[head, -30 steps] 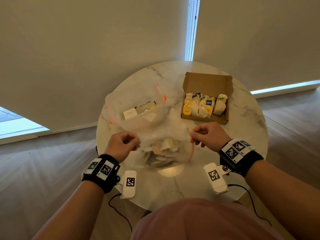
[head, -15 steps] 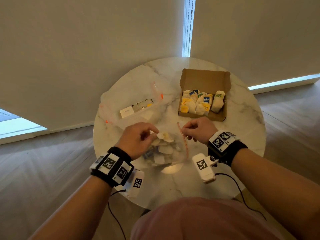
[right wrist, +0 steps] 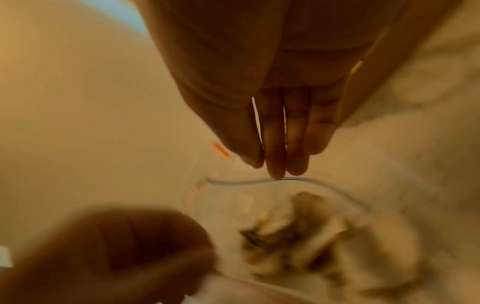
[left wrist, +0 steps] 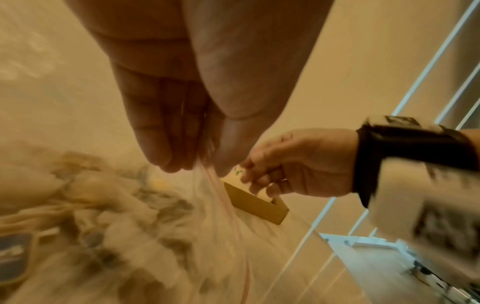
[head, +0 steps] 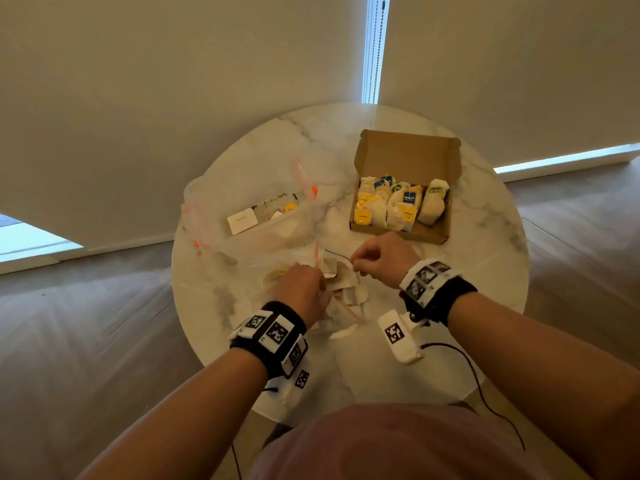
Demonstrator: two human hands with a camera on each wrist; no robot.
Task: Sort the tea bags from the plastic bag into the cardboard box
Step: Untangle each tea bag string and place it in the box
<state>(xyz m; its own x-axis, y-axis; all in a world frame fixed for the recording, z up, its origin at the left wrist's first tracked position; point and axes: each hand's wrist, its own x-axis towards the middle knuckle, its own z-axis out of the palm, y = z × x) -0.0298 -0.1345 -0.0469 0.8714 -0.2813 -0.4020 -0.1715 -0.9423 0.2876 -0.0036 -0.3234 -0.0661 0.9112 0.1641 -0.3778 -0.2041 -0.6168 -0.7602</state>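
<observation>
Right hand (head: 377,261) pinches the blue zip edge of the plastic bag (head: 273,271), grip narrow on it; the right wrist view shows the fingertips (right wrist: 275,172) on that strip. Left hand (head: 301,289) pinches the near left edge; its wrist view shows pink-lined film between thumb and fingers. Tea bags (head: 346,292) lie heaped between the hands. Far right on the tabletop (head: 485,271), the cardboard box (head: 408,157) holds more; their labels are too small to read.

Glossy marble table (head: 485,258), matt cardboard box (head: 408,157), clear crinkled plastic bag (head: 263,258)
</observation>
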